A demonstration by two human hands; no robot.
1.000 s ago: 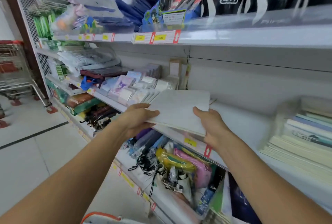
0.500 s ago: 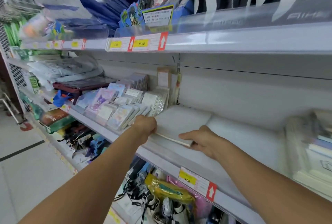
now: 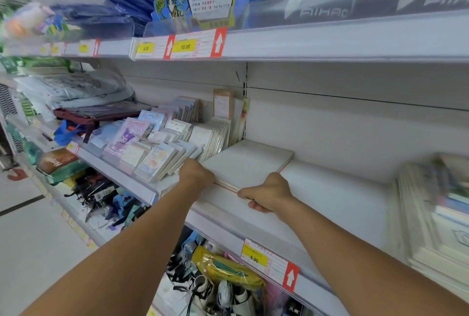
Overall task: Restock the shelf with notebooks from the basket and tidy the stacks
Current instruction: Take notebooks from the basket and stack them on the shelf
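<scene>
Nearby, left: small notepads (image 3: 152, 156) leaned in rows, touching the white notebook stack (image 3: 250, 161).
Right: blurred notebook pile (image 3: 436, 204), well apart.
Shelf (image 3: 337, 196): white, price tag (image 3: 269, 261) on its lip.
Left hand (image 3: 196, 172): gripped the stack's near corner.
Right hand (image 3: 267, 195): curled on the stack's front edge.

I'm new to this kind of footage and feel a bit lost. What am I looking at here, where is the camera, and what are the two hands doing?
No machine here: a person wears a camera on the head, looking down along both arms at a shop shelf. A flat white stack of notebooks lies on it. The left hand is at the stack's near left corner and the right hand grips its near right edge. Small patterned notepads stand to the left, and a blurred pile of books lies to the right.
</scene>
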